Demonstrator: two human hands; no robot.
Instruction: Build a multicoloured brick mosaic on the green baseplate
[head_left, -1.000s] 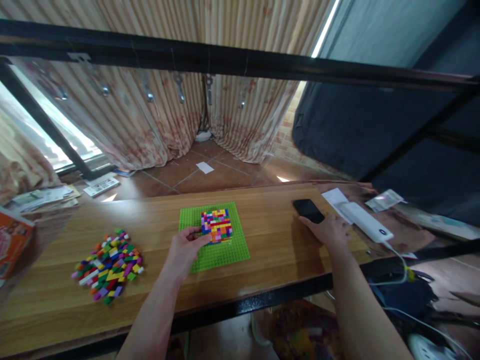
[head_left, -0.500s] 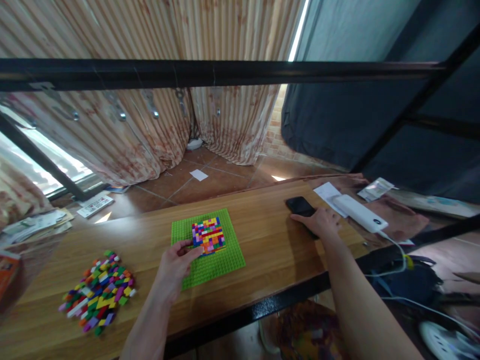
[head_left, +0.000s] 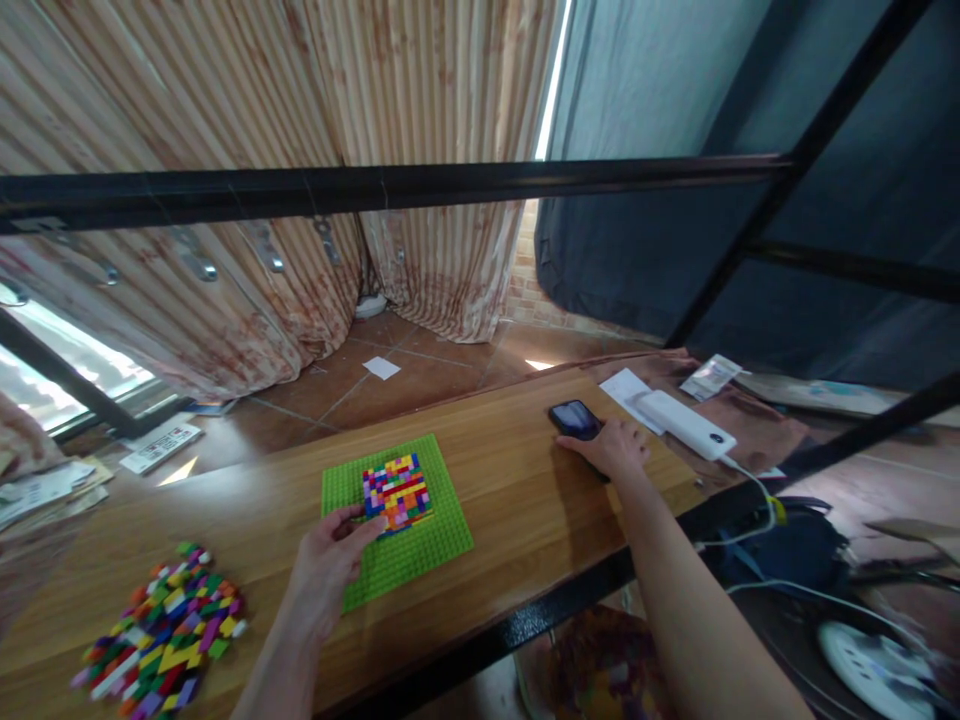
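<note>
A many-coloured block of toy building bricks (head_left: pixel 397 490) sits on a green studded baseplate (head_left: pixel 442 525) in the middle of the table. My left hand (head_left: pixel 335 545) grips the block's near left corner, the thumb on its lower edge and the fingers at its left side. To the right, a black smartphone (head_left: pixel 576 420) lies on the wood. Across its near part lies my right hand (head_left: pixel 616 448), thumb along the left edge and fingers over the right side, hiding that end. A loose heap of small bricks (head_left: pixel 169 630) is to the left of my left hand.
Beyond the phone are a white power bank (head_left: pixel 686 420) with a cable and a sheet of white paper (head_left: pixel 626 388). A black metal rail (head_left: pixel 450 185) crosses above the wooden table (head_left: pixel 510 490). Curtains hang behind it.
The whole view has shifted, so the table's things appear further left. The phone's screen, dark before, now looks lighter. Both hands keep their holds.
</note>
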